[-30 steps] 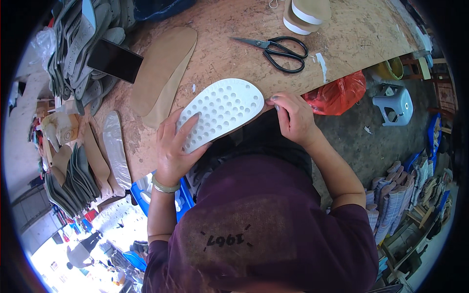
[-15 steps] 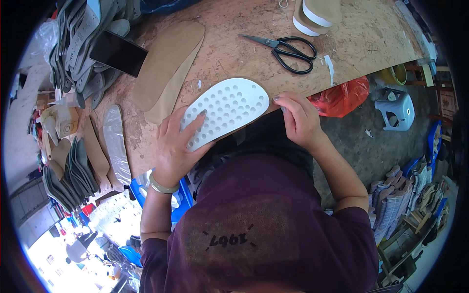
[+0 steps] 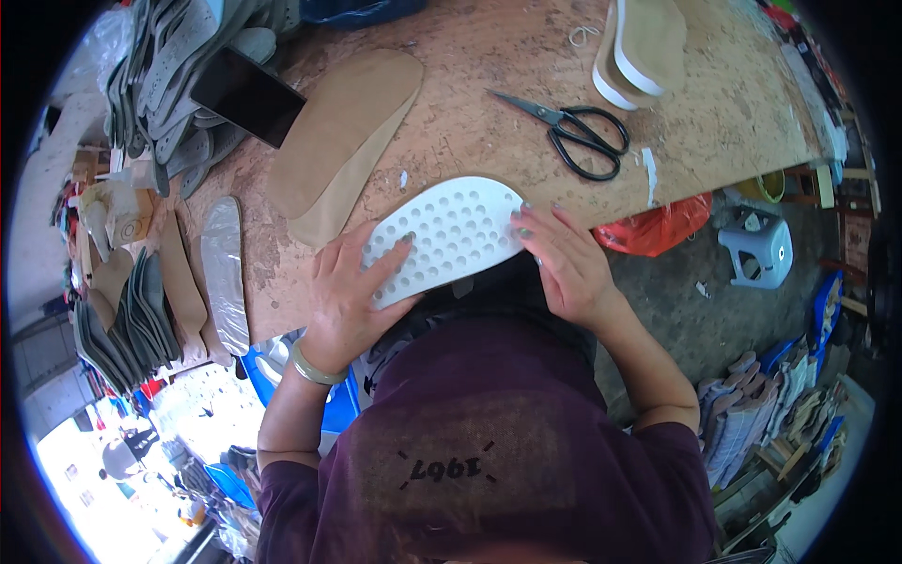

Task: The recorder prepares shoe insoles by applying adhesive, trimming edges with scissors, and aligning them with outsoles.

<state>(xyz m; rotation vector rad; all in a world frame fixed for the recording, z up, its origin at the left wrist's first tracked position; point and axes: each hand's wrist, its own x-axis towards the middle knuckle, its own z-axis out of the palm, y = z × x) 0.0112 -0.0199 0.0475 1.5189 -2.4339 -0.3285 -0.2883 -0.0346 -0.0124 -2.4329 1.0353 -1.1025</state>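
Observation:
A white shoe sole [image 3: 446, 246] with rows of round dimples lies slanted at the near edge of the workbench. My left hand [image 3: 352, 291] grips its left end, the index finger on the dimpled face and the thumb along the near edge. At the other end, the fingertips of my right hand [image 3: 568, 263] pinch the sole's rim; its thumb is partly hidden. Beyond the sole lie black-handled scissors [image 3: 587, 141], blades pointing left. Tan sole-shaped sheets [image 3: 348, 132] overlap behind my left hand.
A phone [image 3: 248, 96] rests against a heap of grey insoles [image 3: 178, 75]. Tan soles with white edges [image 3: 648, 47] stand at the far right of the bench [image 3: 470, 56]. A red plastic bag [image 3: 658, 226] and a light blue stool [image 3: 756, 246] are beyond its right edge.
My right fingertips have moved left onto the sole's right end; before, they were just off it. My left hand keeps its hold. The whole view has shifted slightly.

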